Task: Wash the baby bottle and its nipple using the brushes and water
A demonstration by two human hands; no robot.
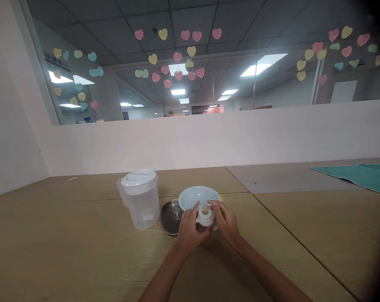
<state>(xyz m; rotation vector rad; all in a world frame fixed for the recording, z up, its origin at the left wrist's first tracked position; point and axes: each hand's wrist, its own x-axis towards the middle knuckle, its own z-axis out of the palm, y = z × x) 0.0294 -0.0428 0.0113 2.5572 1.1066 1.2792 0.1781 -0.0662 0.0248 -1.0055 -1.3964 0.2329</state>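
Note:
Both of my hands hold a small baby bottle [205, 218] with a white collar and a teat on top, just above the wooden table [83, 251]. My left hand [190, 228] wraps the bottle's body from the left. My right hand [225, 222] grips the white collar from the right, fingers pinched on it. Right behind the bottle lies a pale round plate [190, 195]. A dark round tray [167, 220] sits left of my hands with a small clear cap [175, 208] standing on it.
A translucent plastic jug [141, 199] with a white lid stands left of the tray. A teal cloth [360, 176] lies at the far right of the table. A low white wall with a window decorated with paper hearts runs behind.

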